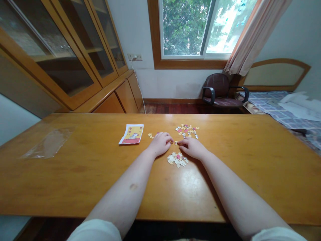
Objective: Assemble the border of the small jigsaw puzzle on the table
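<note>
A small puzzle piece (176, 143) lies on the table between my hands. My right hand (194, 148) reaches in from the right, its fingers stretched out and the index fingertip at the piece's edge. On the other side, my left hand (161, 144) rests with bent, slightly parted fingers, their tips just left of the piece. Pale, mostly face-down puzzle pieces (178, 160) form a pile nearer me. Beyond my right hand, coloured puzzle pieces (187, 130) lie spread out. A few yellow pieces (150, 135) sit behind my left hand, partly hidden by it.
A picture card (131, 134) with a white cat on yellow and pink lies left of my left hand. Farther left is a clear plastic bag (51, 142) on the wooden table (100, 180). A cabinet (107, 100) and an office chair (219, 92) stand beyond.
</note>
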`<action>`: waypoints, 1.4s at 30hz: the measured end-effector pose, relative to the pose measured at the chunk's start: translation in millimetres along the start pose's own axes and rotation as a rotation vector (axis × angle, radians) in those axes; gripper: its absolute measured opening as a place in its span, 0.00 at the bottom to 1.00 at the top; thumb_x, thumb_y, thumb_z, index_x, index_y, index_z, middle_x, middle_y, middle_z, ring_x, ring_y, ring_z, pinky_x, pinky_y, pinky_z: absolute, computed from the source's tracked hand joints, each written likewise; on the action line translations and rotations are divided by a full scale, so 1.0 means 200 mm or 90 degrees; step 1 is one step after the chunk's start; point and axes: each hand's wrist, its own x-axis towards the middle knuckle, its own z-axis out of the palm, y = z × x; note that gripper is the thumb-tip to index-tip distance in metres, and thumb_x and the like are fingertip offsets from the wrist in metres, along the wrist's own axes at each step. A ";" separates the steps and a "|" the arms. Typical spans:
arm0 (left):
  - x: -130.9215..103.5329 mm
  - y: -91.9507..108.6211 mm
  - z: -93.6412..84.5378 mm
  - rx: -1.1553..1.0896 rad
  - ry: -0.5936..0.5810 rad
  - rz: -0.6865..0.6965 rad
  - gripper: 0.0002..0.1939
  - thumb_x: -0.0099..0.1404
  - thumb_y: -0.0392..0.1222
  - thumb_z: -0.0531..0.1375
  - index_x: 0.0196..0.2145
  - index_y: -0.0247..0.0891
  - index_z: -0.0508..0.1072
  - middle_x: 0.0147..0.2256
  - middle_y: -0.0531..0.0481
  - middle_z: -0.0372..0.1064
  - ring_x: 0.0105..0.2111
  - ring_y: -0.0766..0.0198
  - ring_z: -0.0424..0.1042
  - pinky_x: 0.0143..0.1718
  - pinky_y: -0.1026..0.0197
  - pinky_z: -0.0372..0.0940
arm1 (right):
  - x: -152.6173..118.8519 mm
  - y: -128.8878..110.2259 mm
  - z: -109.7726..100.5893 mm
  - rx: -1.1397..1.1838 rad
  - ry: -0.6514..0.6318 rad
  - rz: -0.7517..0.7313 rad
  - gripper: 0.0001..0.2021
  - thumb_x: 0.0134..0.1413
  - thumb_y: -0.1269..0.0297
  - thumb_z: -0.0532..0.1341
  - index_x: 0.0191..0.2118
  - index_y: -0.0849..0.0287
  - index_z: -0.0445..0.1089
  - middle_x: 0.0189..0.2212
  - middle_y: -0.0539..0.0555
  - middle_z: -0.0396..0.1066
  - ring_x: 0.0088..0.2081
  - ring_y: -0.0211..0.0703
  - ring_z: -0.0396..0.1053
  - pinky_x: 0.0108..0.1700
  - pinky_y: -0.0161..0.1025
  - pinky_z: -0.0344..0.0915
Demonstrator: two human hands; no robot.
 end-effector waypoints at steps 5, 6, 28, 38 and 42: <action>-0.01 -0.01 0.01 0.012 -0.013 0.043 0.17 0.61 0.35 0.53 0.41 0.48 0.77 0.41 0.49 0.69 0.44 0.58 0.64 0.50 0.53 0.59 | 0.00 0.01 -0.04 0.025 0.009 -0.008 0.15 0.54 0.63 0.59 0.47 0.54 0.74 0.37 0.54 0.72 0.35 0.40 0.67 0.40 0.35 0.61; -0.01 -0.01 0.02 0.014 -0.021 0.051 0.18 0.61 0.35 0.53 0.43 0.49 0.77 0.42 0.49 0.68 0.44 0.58 0.64 0.50 0.52 0.58 | 0.00 0.02 -0.05 0.035 0.005 -0.002 0.14 0.53 0.64 0.59 0.45 0.55 0.75 0.35 0.54 0.72 0.34 0.40 0.67 0.38 0.35 0.60; 0.01 -0.04 -0.02 0.049 0.034 -0.102 0.13 0.57 0.36 0.53 0.24 0.41 0.78 0.37 0.49 0.73 0.40 0.57 0.66 0.45 0.52 0.60 | -0.06 0.04 -0.10 0.173 -0.246 0.034 0.10 0.34 0.61 0.68 0.28 0.58 0.76 0.24 0.49 0.73 0.26 0.37 0.66 0.29 0.33 0.58; 0.02 -0.06 -0.01 0.037 0.130 -0.135 0.14 0.59 0.35 0.52 0.34 0.41 0.78 0.39 0.47 0.71 0.42 0.58 0.66 0.47 0.55 0.61 | -0.06 0.06 -0.11 0.199 -0.277 0.027 0.09 0.36 0.61 0.68 0.26 0.59 0.74 0.23 0.48 0.73 0.26 0.37 0.66 0.30 0.33 0.58; 0.02 -0.07 -0.01 0.020 0.150 -0.154 0.14 0.59 0.34 0.52 0.35 0.41 0.77 0.39 0.48 0.70 0.43 0.58 0.67 0.48 0.55 0.61 | -0.07 0.07 -0.13 0.249 -0.248 0.035 0.09 0.37 0.60 0.67 0.24 0.60 0.71 0.22 0.48 0.71 0.26 0.36 0.65 0.30 0.34 0.59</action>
